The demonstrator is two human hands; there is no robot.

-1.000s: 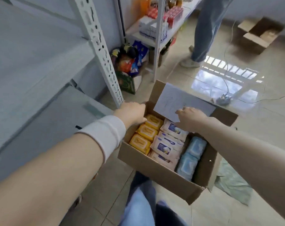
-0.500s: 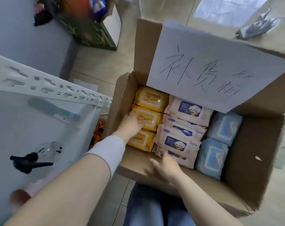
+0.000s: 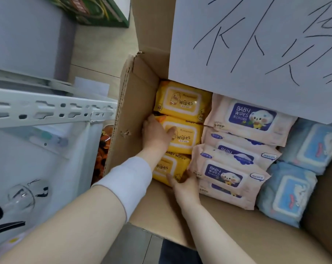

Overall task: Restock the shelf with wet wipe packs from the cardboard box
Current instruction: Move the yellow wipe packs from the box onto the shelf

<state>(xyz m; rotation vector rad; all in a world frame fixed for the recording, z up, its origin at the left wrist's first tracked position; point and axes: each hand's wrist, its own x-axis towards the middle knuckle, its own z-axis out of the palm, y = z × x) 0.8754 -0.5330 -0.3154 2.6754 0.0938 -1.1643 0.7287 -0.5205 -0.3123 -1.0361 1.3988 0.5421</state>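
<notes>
Cardboard box [image 3: 136, 103], both grips inside
Left grip [image 3: 157, 134] clasps middle yellow pack [image 3: 188, 136]; right grip [image 3: 182, 184], near it, pinches nearest yellow pack [image 3: 167, 168]

Overhead: a paper sign [image 3: 247, 54] on the far flap overhangs the far end of the box [image 3: 140, 88]; the rest of the opening is free from above.
Left wall: close against the yellow column; left hand [image 3: 155, 136] fingers [image 3: 148, 121] fill the slit beside the middle yellow pack [image 3: 186, 136].
Columns: yellow, pink packs [image 3: 247, 119] and blue packs [image 3: 290, 195] lie tight side by side; right hand [image 3: 186, 187] fingers [image 3: 189, 173] are wedged between the near yellow pack [image 3: 167, 168] and the pink ones.
Near end: bare cardboard lies before the packs.
Outside left: a shelf rail [image 3: 47, 111] stands just beside the box, with an orange bag [image 3: 103, 149] in the gap.
Shelf: a clear bottle [image 3: 20, 199] lies at its near left.
</notes>
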